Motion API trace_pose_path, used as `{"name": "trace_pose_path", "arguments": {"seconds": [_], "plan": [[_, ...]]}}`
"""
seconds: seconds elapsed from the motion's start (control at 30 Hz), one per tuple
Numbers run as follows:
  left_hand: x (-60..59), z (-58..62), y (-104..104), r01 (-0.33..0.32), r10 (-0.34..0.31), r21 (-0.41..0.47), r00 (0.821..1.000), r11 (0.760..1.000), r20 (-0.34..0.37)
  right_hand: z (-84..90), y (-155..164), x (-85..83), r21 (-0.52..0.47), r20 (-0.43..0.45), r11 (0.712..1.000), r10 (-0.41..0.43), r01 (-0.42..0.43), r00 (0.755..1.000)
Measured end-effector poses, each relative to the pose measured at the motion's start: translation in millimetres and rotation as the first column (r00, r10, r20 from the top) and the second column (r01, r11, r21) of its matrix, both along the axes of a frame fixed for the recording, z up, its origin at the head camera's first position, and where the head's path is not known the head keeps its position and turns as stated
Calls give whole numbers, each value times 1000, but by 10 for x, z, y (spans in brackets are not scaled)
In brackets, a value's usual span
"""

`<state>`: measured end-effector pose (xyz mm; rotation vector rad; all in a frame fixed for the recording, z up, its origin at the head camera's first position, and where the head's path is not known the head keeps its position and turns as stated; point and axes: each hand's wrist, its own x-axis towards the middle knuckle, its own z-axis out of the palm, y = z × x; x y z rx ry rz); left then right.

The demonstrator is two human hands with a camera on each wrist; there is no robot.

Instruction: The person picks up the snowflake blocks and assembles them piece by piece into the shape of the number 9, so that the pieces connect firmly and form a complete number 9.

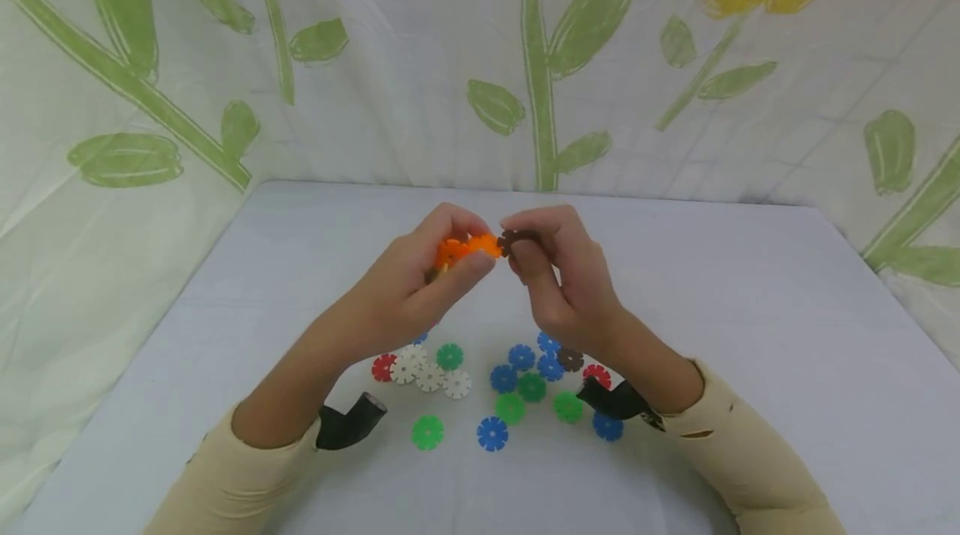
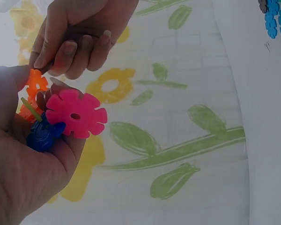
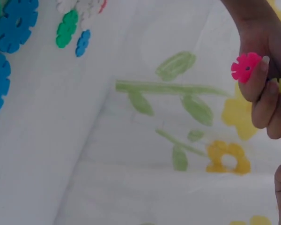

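Well — brown disc (image 1: 512,237) inside right grip (image 1: 567,275)

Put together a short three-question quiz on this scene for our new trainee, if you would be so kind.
1. Multiple choice: which colour appears among the loose discs on the table?
A) purple
B) white
C) orange

2. True or false: the pink disc lies loose on the table.

3. Fill in the blank: the ____ grip pinches a dark brown disc.

Key:
1. B; several white discs lie on the table.
2. False; it is up at the left grip.
3. Right; the right grip has it between thumb and fingers.
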<state>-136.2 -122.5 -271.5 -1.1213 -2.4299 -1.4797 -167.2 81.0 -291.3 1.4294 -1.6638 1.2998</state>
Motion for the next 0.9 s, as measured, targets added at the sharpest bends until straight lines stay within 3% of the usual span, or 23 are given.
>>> {"name": "trace_pose_path", "arguments": {"seconds": [0.1,0.3,0.47,0.77,0.9], "plan": [[-18,0,-6,-29,28,-19,999,999,-44,9,13,22,5,-8,1000,-19,19,1000],[-38,-27,-1,8,-9,-4,999,1000,-51,21,10,18,-19,5,999,-42,42,999],[-29,-28,-3,6,-6,-11,998,1000,-58,8,13,-8,-9,-35,999,-33,33,999],[2,-9,4,26,-27,-3,998,1000,-56,20,32,16,10,-96,995,-103,104,990],[23,-2,30,33,-35,-19,995,999,-97,5,31,0,-1,-121,996,-93,93,988]]}}
